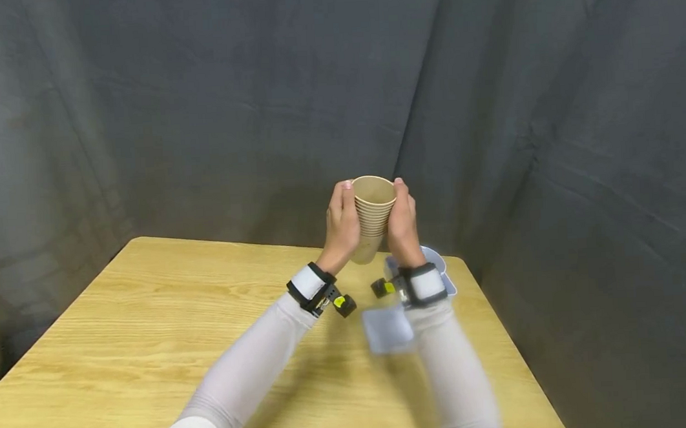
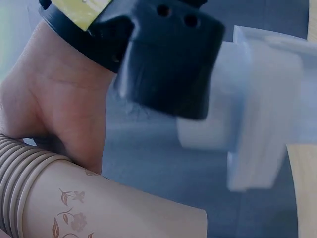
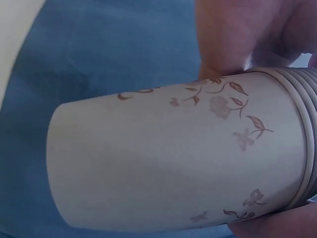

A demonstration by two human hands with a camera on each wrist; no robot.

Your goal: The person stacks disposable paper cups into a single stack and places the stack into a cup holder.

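Between my two hands is a stack of nested beige paper cups (image 1: 374,220), held in the air over the table's far edge with its mouth up and tipped slightly. My left hand (image 1: 341,224) grips the stack from the left, thumb along the rims. On the other side my right hand (image 1: 402,227) grips it too, its thumb near the top rim. Brown flower prints mark the lowest cup (image 3: 173,153) in the right wrist view. The left wrist view shows the same stack (image 2: 114,198) below the palm.
A translucent square piece (image 1: 387,329) lies on the wooden table (image 1: 180,332) under my right forearm. Behind the right wrist, a clear plastic container (image 1: 435,261) is partly hidden. Grey curtains (image 1: 256,115) hang behind the table and along its right side.
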